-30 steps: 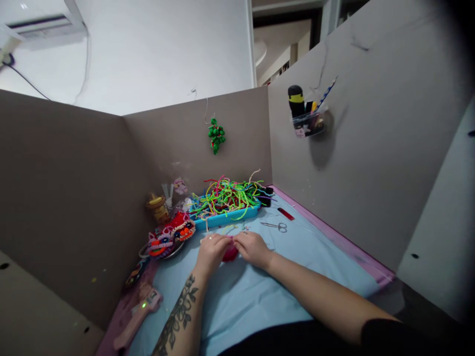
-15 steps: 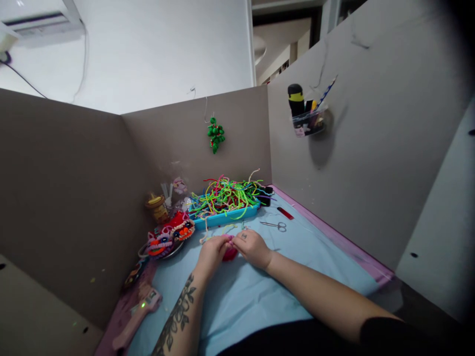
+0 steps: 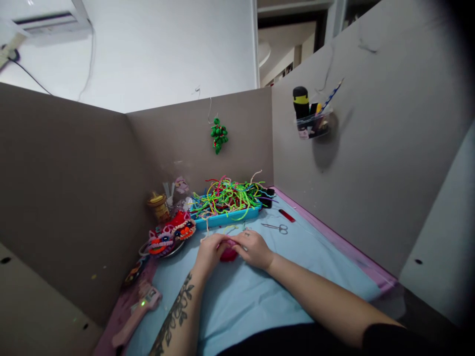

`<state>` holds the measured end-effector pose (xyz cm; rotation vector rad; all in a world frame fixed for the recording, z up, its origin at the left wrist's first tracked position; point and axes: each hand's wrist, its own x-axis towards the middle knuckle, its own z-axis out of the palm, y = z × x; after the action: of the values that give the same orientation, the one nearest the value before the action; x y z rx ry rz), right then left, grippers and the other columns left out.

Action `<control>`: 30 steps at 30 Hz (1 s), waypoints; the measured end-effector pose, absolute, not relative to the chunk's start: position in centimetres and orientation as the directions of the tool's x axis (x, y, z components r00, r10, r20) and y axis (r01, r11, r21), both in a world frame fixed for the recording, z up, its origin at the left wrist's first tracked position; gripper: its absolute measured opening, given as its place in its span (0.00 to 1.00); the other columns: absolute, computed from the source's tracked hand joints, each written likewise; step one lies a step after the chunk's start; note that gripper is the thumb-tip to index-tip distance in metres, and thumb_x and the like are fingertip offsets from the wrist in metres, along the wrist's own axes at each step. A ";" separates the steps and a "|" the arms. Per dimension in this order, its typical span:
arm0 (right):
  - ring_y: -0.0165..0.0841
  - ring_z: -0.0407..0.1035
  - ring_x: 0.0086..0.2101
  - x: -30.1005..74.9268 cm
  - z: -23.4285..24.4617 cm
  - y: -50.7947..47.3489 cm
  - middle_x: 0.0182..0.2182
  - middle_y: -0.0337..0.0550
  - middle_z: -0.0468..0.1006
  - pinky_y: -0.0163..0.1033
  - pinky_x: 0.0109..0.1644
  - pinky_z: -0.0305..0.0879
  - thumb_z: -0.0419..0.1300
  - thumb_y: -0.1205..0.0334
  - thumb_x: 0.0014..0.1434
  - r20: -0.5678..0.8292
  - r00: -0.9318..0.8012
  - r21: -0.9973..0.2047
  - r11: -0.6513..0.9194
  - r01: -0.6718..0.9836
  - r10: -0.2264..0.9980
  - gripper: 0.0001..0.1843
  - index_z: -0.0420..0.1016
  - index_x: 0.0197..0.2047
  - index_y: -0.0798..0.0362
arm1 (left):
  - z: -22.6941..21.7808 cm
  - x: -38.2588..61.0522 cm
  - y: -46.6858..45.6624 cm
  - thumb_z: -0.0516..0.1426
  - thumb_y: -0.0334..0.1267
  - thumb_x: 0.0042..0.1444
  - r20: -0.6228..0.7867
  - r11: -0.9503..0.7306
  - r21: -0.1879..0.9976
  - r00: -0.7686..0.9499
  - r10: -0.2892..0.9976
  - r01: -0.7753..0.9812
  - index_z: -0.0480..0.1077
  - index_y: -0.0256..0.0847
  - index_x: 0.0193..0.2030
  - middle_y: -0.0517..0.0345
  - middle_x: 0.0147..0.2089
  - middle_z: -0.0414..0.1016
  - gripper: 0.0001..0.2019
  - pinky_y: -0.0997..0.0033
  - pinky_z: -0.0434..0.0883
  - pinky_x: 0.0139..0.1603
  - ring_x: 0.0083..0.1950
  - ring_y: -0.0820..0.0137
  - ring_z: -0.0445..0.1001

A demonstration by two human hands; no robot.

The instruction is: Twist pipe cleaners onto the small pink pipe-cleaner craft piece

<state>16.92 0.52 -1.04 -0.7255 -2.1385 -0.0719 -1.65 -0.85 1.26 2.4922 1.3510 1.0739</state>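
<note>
My left hand and my right hand meet over a small red fuzzy piece that rests on the light blue sheet. Fingers of both hands are curled and pinch the piece from either side. A thin pale strand trails from my left fingers. Just beyond my hands stands a blue tray heaped with bright pipe cleaners.
Small scissors and a red strip lie right of the tray. Finished fuzzy figures sit on a plate at left, with a jar behind. A pink glue gun lies at the near left. Grey partition walls surround the desk; a cup of pens hangs on the right wall.
Both hands stay on the red piece with only small finger shifts. The view has moved slightly to the left.
</note>
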 end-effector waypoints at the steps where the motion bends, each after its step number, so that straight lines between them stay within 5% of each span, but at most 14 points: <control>1: 0.35 0.68 0.36 16.9 -1.1 0.5 0.34 0.46 0.77 0.40 0.42 0.61 0.53 0.63 0.61 0.741 -0.470 -0.215 0.833 0.510 0.479 0.12 0.71 0.47 0.52 | 1.2 -1.7 -0.8 0.54 0.32 0.54 0.544 -0.606 0.402 0.354 0.761 0.686 0.73 0.44 0.40 0.55 0.39 0.78 0.09 0.67 0.68 0.43 0.40 0.66 0.74; 15: 0.35 0.66 0.37 16.2 -1.3 0.7 0.33 0.46 0.74 0.40 0.42 0.62 0.52 0.67 0.61 0.698 -0.449 -0.241 0.773 0.587 0.558 0.07 0.70 0.38 0.54 | 1.9 -0.9 -1.4 0.52 0.36 0.58 0.553 -0.574 0.110 0.429 0.714 0.812 0.72 0.40 0.38 0.51 0.36 0.76 0.08 0.65 0.65 0.42 0.40 0.64 0.71; 21: 0.36 0.65 0.36 16.0 -1.4 0.6 0.31 0.46 0.73 0.39 0.39 0.60 0.52 0.67 0.60 0.696 -0.501 -0.095 0.757 0.646 0.515 0.06 0.70 0.38 0.55 | 1.9 -0.2 -1.8 0.50 0.34 0.59 0.470 -0.475 0.038 0.403 0.785 0.879 0.72 0.40 0.36 0.52 0.34 0.76 0.09 0.65 0.64 0.38 0.38 0.63 0.71; 25: 0.36 0.64 0.35 16.2 -1.3 0.5 0.30 0.46 0.73 0.40 0.39 0.58 0.51 0.67 0.61 0.692 -0.542 -0.005 0.753 0.657 0.478 0.07 0.71 0.37 0.55 | 2.0 -0.3 -1.8 0.50 0.34 0.59 0.436 -0.490 0.080 0.412 0.800 0.868 0.72 0.41 0.37 0.53 0.34 0.76 0.09 0.65 0.64 0.39 0.37 0.63 0.72; 30: 0.36 0.65 0.37 16.6 -1.0 0.6 0.33 0.46 0.74 0.40 0.41 0.58 0.51 0.66 0.61 0.722 -0.462 -0.098 0.738 0.668 0.515 0.08 0.71 0.40 0.54 | 1.6 -1.7 -0.8 0.57 0.35 0.53 0.547 -0.568 0.286 0.355 0.758 0.772 0.68 0.40 0.50 0.50 0.46 0.75 0.16 0.63 0.66 0.47 0.46 0.63 0.71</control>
<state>16.58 0.58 -1.03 -0.8873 -2.1643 -0.2544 -1.75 -0.80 1.59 2.6028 1.4696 1.0323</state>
